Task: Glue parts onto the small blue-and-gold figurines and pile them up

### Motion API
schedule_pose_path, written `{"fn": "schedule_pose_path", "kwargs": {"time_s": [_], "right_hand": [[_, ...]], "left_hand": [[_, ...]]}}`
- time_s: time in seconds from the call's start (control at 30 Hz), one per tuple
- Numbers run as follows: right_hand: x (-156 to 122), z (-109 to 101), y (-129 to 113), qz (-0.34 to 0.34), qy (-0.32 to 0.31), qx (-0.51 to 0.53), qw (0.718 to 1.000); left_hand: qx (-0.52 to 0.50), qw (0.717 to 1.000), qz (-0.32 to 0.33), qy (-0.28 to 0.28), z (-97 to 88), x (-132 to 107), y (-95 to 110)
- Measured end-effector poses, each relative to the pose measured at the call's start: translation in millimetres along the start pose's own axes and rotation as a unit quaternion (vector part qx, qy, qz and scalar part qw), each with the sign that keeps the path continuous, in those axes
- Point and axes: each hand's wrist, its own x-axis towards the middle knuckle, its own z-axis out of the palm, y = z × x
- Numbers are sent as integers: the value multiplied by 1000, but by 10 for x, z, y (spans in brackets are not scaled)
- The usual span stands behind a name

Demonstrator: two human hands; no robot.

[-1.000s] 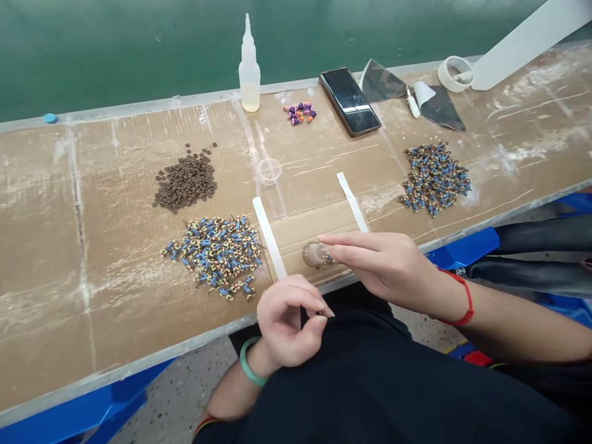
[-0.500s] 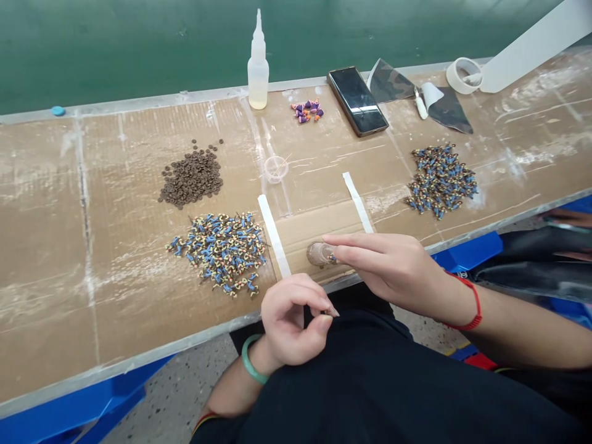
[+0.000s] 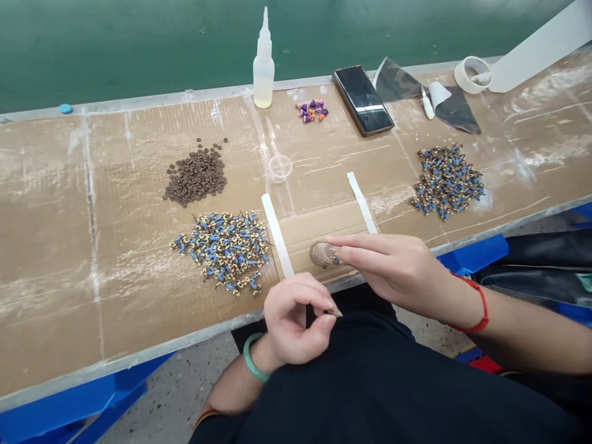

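Note:
My left hand [image 3: 298, 320] is closed in a pinch near the table's front edge. A tiny brownish thing shows between thumb and forefinger, too small to name. Over the cardboard pad, my right hand [image 3: 393, 265] has its fingers stretched together, thumb hidden beneath. At its fingertips shows a small blue figure [image 3: 335, 259], mostly covered, against a round brown spot with a whitish film [image 3: 321, 253]. Left of the pad lies a pile of small blue and yellow figures [image 3: 226, 250]. Behind that is a heap of brown discs [image 3: 197, 177].
A second pile of blue figures [image 3: 447, 182] lies at the right. Farther back are a clear dish [image 3: 280, 168] with thin sticks, a dropper bottle [image 3: 263, 77], purple and orange pieces [image 3: 312, 111], a phone [image 3: 363, 100] and a tape roll [image 3: 472, 75]. White strips [image 3: 277, 235] flank the pad.
The whole view has shifted slightly, so things sit a little farther right. Both hands keep nearly the same pose and place relative to the table.

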Motion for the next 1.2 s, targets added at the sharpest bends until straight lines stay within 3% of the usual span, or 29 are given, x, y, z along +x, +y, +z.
{"fn": "schedule_pose_path", "kwargs": {"time_s": [0.87, 1.0, 1.13, 1.2], "right_hand": [[11, 8, -4, 8, -6, 3, 1000], [-5, -38, 2, 29, 24, 1, 999], [-17, -139, -25, 93, 65, 103, 988], [-23, -145, -65, 151, 90, 229, 957]], "left_hand": [[16, 1000, -6, 3, 5, -1, 16], [5, 1000, -3, 9, 3, -12, 9], [-11, 999, -17, 34, 18, -23, -7], [-10, 998, -15, 58, 49, -8, 2]]}}
